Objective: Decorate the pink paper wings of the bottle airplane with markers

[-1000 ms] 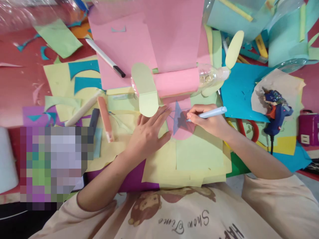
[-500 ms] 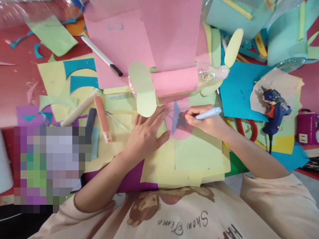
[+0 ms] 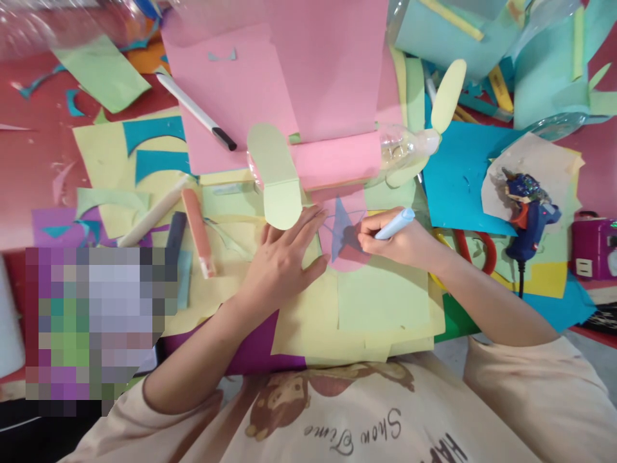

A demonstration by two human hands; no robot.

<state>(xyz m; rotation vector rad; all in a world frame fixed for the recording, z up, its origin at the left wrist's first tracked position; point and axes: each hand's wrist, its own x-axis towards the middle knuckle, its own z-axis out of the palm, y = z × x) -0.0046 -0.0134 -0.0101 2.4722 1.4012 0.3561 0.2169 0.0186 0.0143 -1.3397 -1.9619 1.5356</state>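
Observation:
A light blue marker [image 3: 398,223] is gripped in my right hand [image 3: 393,239], its tip hidden by my fingers over a pink paper piece [image 3: 332,258]. On that paper is a star outline, partly coloured blue [image 3: 340,225]. My left hand [image 3: 289,257] lies with fingers stretched out, the fingertips touching the left side of the pink paper. Just beyond both hands, a plastic bottle [image 3: 398,143] wrapped in pink paper rests on its side. Pale green paper strips [image 3: 282,204] and an oval blade [image 3: 449,96] are attached at its ends.
On the right are a blue glue gun [image 3: 534,228], red-handled scissors [image 3: 488,253] and a blue sheet [image 3: 465,186]. To the left lie a white marker [image 3: 195,110], an orange marker [image 3: 197,228], a dark marker [image 3: 176,238] and paper scraps. Blue-wrapped bottles [image 3: 552,83] stand at the upper right.
My right hand has shifted slightly, and the marker's back end has moved left. My left hand stays on the paper.

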